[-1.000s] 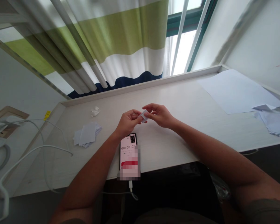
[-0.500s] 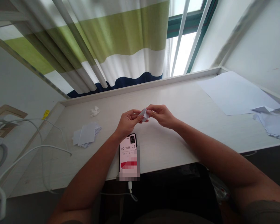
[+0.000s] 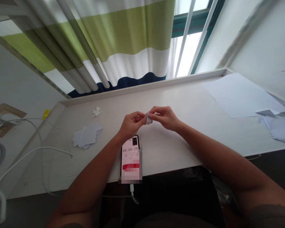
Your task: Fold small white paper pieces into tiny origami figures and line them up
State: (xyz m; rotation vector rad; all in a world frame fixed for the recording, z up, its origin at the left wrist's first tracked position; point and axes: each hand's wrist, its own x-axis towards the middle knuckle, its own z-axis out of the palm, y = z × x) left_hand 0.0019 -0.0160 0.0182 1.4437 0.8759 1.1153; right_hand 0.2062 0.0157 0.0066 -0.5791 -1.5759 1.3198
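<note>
A small folded piece of white paper (image 3: pixel 148 119) is pinched between both hands above the middle of the desk. My left hand (image 3: pixel 132 123) is closed on its left side, thumb in front. My right hand (image 3: pixel 164 117) grips its upper right edge between thumb and fingers. The fingers cover much of the paper, so its full shape is hidden. Just below my left wrist lies a phone (image 3: pixel 130 156) with a running timer on its screen, a white cable plugged into its lower end.
Folded papers (image 3: pixel 88 134) lie in a pile at the left, with a crumpled tissue (image 3: pixel 96 111) behind them. On the right are a large white sheet (image 3: pixel 242 95) and a stack of papers (image 3: pixel 279 128). White cables (image 3: pixel 38 148) loop over the desk's left end.
My right fingers have shifted slightly left over the paper, and less of it shows now. The phone's timer has advanced. The camera view has moved a little.
</note>
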